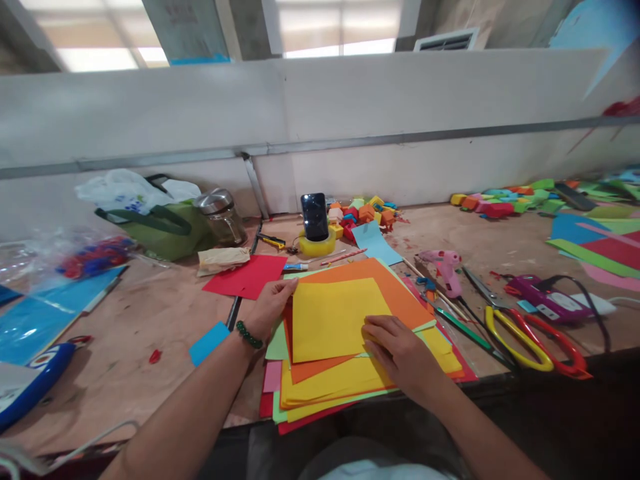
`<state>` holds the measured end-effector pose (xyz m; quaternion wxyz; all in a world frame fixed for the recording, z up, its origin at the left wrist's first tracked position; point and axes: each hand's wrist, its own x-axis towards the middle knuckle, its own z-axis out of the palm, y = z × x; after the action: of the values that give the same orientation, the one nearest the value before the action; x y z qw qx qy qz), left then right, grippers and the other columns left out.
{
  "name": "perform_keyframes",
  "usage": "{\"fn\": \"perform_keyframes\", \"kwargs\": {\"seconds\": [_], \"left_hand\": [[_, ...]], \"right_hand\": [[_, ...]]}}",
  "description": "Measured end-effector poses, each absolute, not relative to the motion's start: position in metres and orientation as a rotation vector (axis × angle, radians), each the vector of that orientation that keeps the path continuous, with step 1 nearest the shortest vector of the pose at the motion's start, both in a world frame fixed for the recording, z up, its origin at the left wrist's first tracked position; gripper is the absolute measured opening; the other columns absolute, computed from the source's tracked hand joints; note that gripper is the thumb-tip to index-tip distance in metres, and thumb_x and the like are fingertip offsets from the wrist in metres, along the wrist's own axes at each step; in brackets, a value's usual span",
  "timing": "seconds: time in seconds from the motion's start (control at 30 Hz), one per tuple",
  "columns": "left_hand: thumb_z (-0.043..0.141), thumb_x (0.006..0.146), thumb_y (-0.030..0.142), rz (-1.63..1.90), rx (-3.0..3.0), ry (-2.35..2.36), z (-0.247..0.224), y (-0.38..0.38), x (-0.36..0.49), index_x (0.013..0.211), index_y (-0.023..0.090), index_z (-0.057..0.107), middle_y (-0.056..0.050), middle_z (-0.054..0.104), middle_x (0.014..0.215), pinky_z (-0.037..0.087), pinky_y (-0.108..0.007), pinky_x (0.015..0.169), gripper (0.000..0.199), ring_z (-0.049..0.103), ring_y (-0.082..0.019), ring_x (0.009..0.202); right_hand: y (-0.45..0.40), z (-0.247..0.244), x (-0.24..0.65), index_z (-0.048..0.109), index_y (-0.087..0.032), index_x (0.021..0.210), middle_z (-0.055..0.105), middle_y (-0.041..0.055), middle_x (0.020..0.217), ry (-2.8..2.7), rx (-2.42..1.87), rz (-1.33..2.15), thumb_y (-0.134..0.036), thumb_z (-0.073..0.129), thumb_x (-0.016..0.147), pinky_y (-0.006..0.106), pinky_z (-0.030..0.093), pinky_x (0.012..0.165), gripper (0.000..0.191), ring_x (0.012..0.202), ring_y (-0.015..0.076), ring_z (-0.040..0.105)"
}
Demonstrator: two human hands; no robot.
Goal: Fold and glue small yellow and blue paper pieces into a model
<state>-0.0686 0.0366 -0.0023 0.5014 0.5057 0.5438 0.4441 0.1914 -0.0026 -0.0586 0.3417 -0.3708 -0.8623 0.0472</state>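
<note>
A square yellow sheet of paper [330,317] lies between my two hands, on top of a loose stack of coloured sheets. My left hand [270,307], with a dark green bead bracelet on its wrist, pinches the sheet's upper left corner between thumb and fingers. At its right edge my right hand [397,350] has its fingers bent over the paper, the thumb lower down. Under the yellow square, an orange sheet [407,300] and more yellow sheets [325,390] stick out at the sides. A red sheet [250,275] lies just beyond my left hand.
Scissors with yellow and red handles [530,340], a pink glue gun [447,267] and a purple device [547,297] lie to the right. A phone [315,217] stands in a tape roll [317,247] near small coloured blocks [367,213]. At left are a green bag [170,230] and a glass jar [225,223].
</note>
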Motion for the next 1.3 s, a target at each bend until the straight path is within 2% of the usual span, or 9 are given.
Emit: {"fn": "perform_keyframes", "kwargs": {"seconds": [0.13,0.27,0.57,0.8,1.03,1.3], "left_hand": [[0.074,0.055,0.059,0.944,1.296,1.413,-0.003,0.037,-0.070,0.057,0.016,0.053,0.004,0.046,0.051,0.028,-0.020,0.043,0.048,0.041,-0.008,0.046],[0.074,0.056,0.055,0.898,1.392,1.445,-0.008,0.038,-0.075,0.053,0.016,0.048,0.006,0.040,0.048,0.025,-0.019,0.042,0.047,0.034,-0.006,0.044],[0.070,0.058,0.053,0.891,1.375,1.436,-0.006,0.038,-0.072,0.056,0.016,0.053,0.004,0.047,0.051,0.029,-0.021,0.044,0.040,0.041,-0.009,0.046],[0.072,0.056,0.050,0.907,1.394,1.441,-0.005,0.039,-0.072,0.050,0.018,0.047,0.006,0.041,0.046,0.028,-0.021,0.042,0.042,0.037,-0.007,0.044],[0.074,0.056,0.051,0.905,1.292,1.389,-0.001,0.037,-0.073,0.061,0.015,0.057,0.004,0.049,0.053,0.034,-0.020,0.041,0.040,0.045,-0.009,0.047],[0.077,0.054,0.050,1.026,1.292,1.342,0.001,0.038,-0.072,0.059,0.014,0.059,0.002,0.054,0.055,0.037,-0.021,0.048,0.041,0.047,-0.010,0.052]], "right_hand": [[-0.003,-0.061,0.192,0.062,-0.019,0.101,0.066,0.0118,0.107,-2.230,-0.997,0.099,-0.017,0.049,0.090,0.043,0.057,0.085,0.017,0.101,0.0239,0.062],[-0.003,-0.061,0.192,0.062,-0.019,0.101,0.066,0.0116,0.106,-2.228,-0.998,0.089,-0.016,0.051,0.089,0.043,0.057,0.086,0.017,0.102,0.0241,0.062],[-0.003,-0.061,0.191,0.061,-0.020,0.102,0.066,0.0108,0.106,-2.215,-0.996,0.096,-0.015,0.051,0.089,0.043,0.056,0.086,0.017,0.101,0.0232,0.061],[-0.004,-0.060,0.192,0.060,-0.019,0.102,0.065,0.0111,0.106,-2.233,-1.002,0.092,-0.015,0.050,0.089,0.043,0.056,0.086,0.017,0.101,0.0242,0.061],[-0.004,-0.059,0.192,0.060,-0.019,0.101,0.065,0.0109,0.105,-2.236,-0.994,0.099,-0.014,0.051,0.089,0.042,0.056,0.086,0.016,0.101,0.0239,0.061],[-0.005,-0.061,0.192,0.059,-0.019,0.107,0.064,0.0121,0.108,-2.192,-0.987,0.085,-0.016,0.050,0.091,0.043,0.056,0.086,0.019,0.103,0.0250,0.060]]}}
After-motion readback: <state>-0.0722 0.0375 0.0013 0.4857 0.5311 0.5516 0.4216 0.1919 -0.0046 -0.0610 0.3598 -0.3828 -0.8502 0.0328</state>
